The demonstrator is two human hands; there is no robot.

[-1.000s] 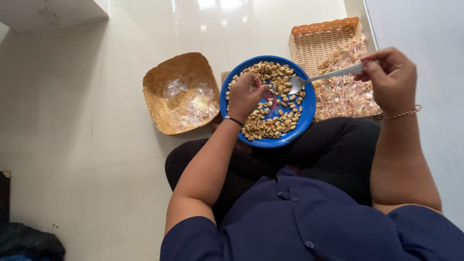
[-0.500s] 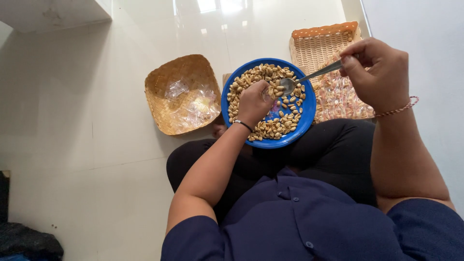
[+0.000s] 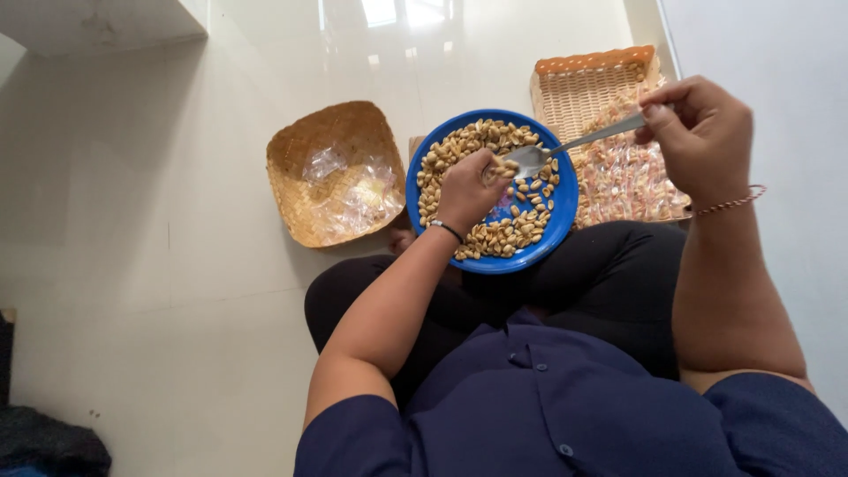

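A round blue plate [image 3: 565, 212] heaped with shelled peanuts [image 3: 459, 150] rests on my crossed legs. My left hand [image 3: 468, 190] hovers over the peanuts with its fingers curled and pinched together at the spoon's bowl; what they pinch is too small to tell. My right hand [image 3: 702, 132] is raised to the right of the plate. It grips the handle of a metal spoon [image 3: 552, 152], whose bowl reaches in over the plate and meets my left fingertips.
A square woven tray [image 3: 300, 150] holding crumpled clear plastic sits on the white tiled floor to the left of the plate. A rectangular wicker basket [image 3: 583, 84] with several small filled packets stands behind the plate on the right, next to a pale wall.
My right hand has shifted slightly with the spoon and its handle now slopes more steeply. The spoon's bowl stays against my left fingers over the peanuts.
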